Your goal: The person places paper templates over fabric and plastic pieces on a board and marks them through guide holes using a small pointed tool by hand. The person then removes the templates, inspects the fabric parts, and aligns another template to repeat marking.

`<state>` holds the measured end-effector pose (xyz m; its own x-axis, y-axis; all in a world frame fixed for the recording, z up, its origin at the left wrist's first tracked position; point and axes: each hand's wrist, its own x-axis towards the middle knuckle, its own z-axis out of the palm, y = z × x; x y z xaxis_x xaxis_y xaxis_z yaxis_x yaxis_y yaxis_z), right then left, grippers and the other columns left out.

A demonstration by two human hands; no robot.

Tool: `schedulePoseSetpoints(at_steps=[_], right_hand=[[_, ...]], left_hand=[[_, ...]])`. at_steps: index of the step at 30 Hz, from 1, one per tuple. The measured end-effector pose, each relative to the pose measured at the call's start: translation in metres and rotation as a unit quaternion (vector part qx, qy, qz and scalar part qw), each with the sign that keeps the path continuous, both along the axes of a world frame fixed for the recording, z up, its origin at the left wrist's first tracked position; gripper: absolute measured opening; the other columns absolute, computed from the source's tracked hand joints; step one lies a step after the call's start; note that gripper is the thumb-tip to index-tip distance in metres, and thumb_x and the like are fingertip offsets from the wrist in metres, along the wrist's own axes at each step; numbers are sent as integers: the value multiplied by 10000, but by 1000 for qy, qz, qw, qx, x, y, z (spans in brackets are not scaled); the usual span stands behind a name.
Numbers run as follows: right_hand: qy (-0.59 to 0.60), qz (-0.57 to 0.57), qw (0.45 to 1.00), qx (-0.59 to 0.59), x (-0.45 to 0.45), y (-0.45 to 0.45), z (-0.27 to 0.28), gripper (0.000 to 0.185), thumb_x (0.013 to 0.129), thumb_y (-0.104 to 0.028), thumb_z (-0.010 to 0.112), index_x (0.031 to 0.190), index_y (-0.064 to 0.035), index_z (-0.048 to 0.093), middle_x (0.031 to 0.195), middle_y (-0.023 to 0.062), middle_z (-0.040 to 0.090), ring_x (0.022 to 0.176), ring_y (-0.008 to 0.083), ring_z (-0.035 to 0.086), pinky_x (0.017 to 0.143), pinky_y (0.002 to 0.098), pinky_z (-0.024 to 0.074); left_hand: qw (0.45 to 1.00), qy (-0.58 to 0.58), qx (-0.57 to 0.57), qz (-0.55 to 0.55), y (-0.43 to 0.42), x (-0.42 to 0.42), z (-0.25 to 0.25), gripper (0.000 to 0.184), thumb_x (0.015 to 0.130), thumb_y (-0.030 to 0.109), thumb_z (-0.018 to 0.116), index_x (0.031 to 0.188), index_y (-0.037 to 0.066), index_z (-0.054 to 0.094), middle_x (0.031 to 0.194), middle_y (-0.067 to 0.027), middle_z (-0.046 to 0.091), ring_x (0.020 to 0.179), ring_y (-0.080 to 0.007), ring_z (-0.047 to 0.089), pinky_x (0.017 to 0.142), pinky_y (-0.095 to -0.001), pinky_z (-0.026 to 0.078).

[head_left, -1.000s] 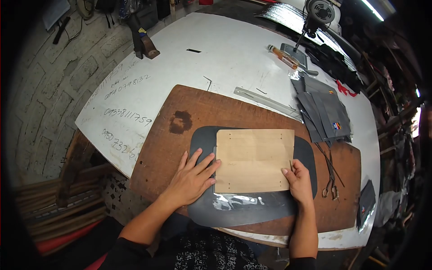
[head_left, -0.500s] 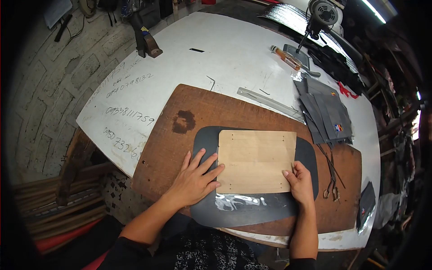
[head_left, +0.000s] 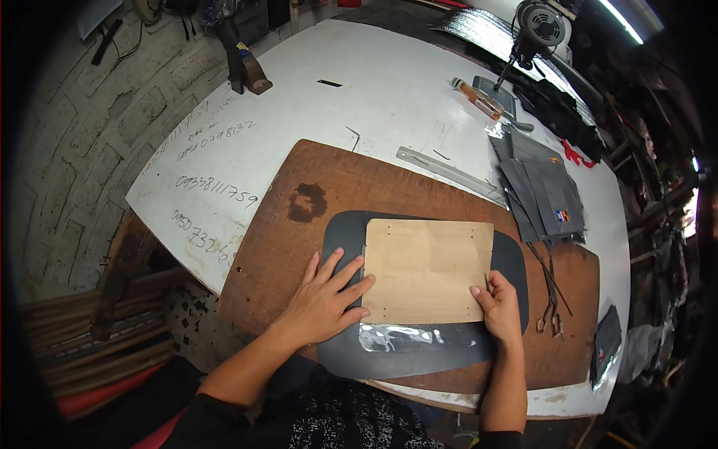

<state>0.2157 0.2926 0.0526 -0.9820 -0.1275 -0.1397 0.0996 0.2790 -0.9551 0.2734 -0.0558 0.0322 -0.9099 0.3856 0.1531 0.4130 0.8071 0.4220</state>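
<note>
Aligning the tan card, seemingly: right hand pinching its right edge, left hand splayed open at its left; next nudge calls for steady fingers.

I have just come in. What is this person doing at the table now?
The person's left hand rests with spread fingers on a dark grey sheet, fingertips at the left edge of a tan card. The right hand has its thumb on the card near the lower right corner. The card lies over the sheet, which rests on a brown board. The scissors lie untouched to the right.
</note>
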Motion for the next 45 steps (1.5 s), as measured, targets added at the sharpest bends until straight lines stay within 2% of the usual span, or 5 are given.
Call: schedulePoseSetpoints(at_steps=[10,13,31,38,45], right_hand=[[15,-15,1000,9,-1,2,-10,90,965,-45,662,1006,19,614,825,-26,600,749,40,503,674,211,426],[23,-17,999,16,-1,4,-14,96,959,-49,669,1000,19,615,808,-30,586,739,41,491,664,214,418],[29,-25,999,29,0,-2,-6,112,958,-66,678,999,20,621,787,-30,575,723,46,472,650,220,409],[31,-18,998,56,-1,4,-12,114,956,-66,675,1007,20,619,777,-37,571,707,42,469,637,218,402],[22,-17,999,36,0,1,-8,110,961,-62,670,1016,17,619,788,-36,581,716,38,483,646,215,414]], left_hand=[[1000,-10,-1,-3,-1,0,2,631,901,504,700,1425,164,608,1589,-135,424,1488,-456,305,1196,-675,193],[1000,1,-1,-9,-1,-1,3,618,909,493,695,1417,156,597,1560,-155,444,1473,-465,317,1187,-684,212],[1000,-8,-7,-2,-1,-1,1,570,966,405,646,1459,135,554,1585,-143,417,1486,-448,304,1184,-680,214],[1000,-16,-1,-3,-1,-1,3,608,949,436,661,1462,129,552,1587,-144,414,1488,-449,299,1186,-681,206],[1000,-18,3,-5,-1,-1,3,636,920,465,689,1447,130,572,1593,-144,412,1494,-452,290,1194,-681,186]])
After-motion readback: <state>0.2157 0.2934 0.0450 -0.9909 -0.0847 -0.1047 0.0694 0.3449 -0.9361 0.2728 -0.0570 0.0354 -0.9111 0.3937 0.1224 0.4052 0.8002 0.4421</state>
